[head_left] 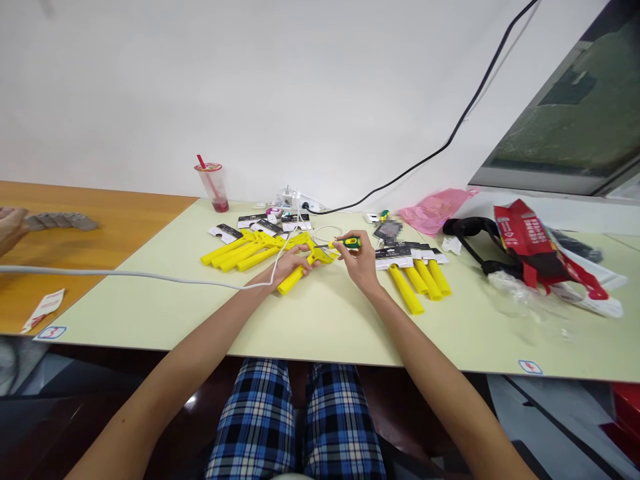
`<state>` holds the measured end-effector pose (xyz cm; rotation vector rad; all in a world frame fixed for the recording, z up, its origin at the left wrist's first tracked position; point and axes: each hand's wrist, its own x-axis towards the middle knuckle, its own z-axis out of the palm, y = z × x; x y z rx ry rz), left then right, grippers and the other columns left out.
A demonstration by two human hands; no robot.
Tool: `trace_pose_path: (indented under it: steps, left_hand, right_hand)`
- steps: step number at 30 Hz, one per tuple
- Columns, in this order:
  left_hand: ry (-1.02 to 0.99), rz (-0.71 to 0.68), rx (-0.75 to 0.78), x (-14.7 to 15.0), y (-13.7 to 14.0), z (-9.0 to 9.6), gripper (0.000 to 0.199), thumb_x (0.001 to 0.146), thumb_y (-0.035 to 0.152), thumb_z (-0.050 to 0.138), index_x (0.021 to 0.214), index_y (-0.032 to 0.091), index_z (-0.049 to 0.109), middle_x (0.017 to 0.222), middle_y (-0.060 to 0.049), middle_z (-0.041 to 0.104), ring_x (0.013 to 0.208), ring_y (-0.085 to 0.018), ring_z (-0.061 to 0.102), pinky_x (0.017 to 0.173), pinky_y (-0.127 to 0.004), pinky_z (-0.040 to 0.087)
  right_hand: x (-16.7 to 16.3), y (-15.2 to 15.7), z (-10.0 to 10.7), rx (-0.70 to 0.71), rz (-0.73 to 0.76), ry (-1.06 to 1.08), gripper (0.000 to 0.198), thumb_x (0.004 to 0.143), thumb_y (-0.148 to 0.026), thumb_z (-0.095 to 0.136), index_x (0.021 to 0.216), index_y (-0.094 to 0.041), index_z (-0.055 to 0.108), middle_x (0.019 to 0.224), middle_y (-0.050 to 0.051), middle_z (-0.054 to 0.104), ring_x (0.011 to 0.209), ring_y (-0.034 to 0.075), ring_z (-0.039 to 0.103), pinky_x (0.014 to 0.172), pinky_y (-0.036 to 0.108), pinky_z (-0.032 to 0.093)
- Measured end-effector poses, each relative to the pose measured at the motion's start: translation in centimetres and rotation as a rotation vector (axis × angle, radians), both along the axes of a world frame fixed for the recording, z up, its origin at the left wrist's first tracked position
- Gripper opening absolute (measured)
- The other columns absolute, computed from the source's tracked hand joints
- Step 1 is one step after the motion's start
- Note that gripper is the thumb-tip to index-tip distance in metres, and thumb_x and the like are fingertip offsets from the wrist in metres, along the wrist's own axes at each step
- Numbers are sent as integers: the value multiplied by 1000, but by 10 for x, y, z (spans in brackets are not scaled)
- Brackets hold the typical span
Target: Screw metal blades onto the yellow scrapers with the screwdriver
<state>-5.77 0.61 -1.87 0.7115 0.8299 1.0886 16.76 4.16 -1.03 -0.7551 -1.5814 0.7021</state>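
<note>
My left hand (pixel 289 268) is closed around a yellow plastic handle (pixel 289 283) with a wider forked head, held tilted just above the table. In my right hand (pixel 363 265) is a screwdriver (pixel 353 243) with a green and yellow grip, its shaft pointing left at the yellow head. Whether the tip touches a screw is too small to tell. Left of my hands lie several similar yellow handles (pixel 233 257) with black-and-white cards (pixel 226 233). To the right, more yellow handles (pixel 406 292) stick out from under cards (pixel 393 257).
A white cable (pixel 150 274) crosses over my left wrist. Behind stand a drink cup (pixel 214 187) and plugs (pixel 290 198). A pink bag (pixel 440 210), black curved object (pixel 473 230) and red package (pixel 520 233) lie right. Another person's hand (pixel 9 230) is beside grey pieces (pixel 63 221).
</note>
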Motion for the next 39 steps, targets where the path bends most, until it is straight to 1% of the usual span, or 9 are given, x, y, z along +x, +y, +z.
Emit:
trace_pose_path:
  steps: [2,8,13,19,23,26,32,36,39]
  left_hand:
    - [-1,-2,0,0,1,-1,77,56,-5,81,118,25,47,116,-14,77,77,-17,73,58,-24,40]
    - [20,22,10,0,3,-2,75,56,-4,80,118,24,47,115,-13,78,79,-18,74,57,-24,40]
    - [17,24,21,1,2,-1,72,56,-5,80,115,24,49,110,-12,77,79,-19,73,55,-24,40]
    - [22,18,41,1,-1,0,74,55,-5,81,115,24,50,106,-11,77,84,-22,76,57,-24,42]
    - [35,36,67,2,0,0,77,51,-5,81,115,25,49,107,-9,77,84,-21,76,55,-23,40]
    - [63,61,103,5,0,-1,78,50,-3,81,115,25,49,108,-8,77,82,-21,77,55,-23,41]
    - [135,194,248,7,-4,1,73,54,5,84,116,25,50,113,-8,76,93,-25,80,57,-22,41]
    - [169,260,317,5,-6,5,72,57,8,83,118,26,50,121,-9,75,97,-25,80,59,-21,43]
    - [173,277,337,4,-7,8,72,56,7,84,117,27,51,121,-9,75,97,-23,79,60,-21,44]
  right_hand:
    - [0,-1,0,-3,7,5,41,100,-62,76,115,-29,59,113,5,75,94,22,76,66,32,68]
    - [-2,-9,2,41,141,17,39,104,-54,74,125,-30,53,137,11,73,123,26,75,84,38,71]
    - [-3,-5,1,-9,98,14,45,97,-63,79,120,-29,59,120,8,80,105,24,79,80,39,72]
    - [-2,2,-1,-47,-40,78,57,86,-71,86,109,-28,58,104,5,77,95,25,79,68,34,67]
    - [1,3,2,-16,-178,14,61,78,-72,92,88,-28,52,81,-3,65,71,19,66,58,29,55]
    - [4,2,5,2,-240,-63,63,78,-74,91,83,-28,48,70,-6,59,60,16,57,55,29,47]
    - [3,-4,7,12,-253,-102,64,81,-77,88,79,-29,45,65,-5,62,59,19,63,56,32,45]
    - [-2,-13,7,-36,-149,-77,63,83,-76,88,79,-29,46,61,-4,68,57,21,69,56,32,48]
    - [-5,-21,8,-51,-114,-114,61,87,-77,83,75,-29,48,52,-5,64,48,20,65,56,32,48]
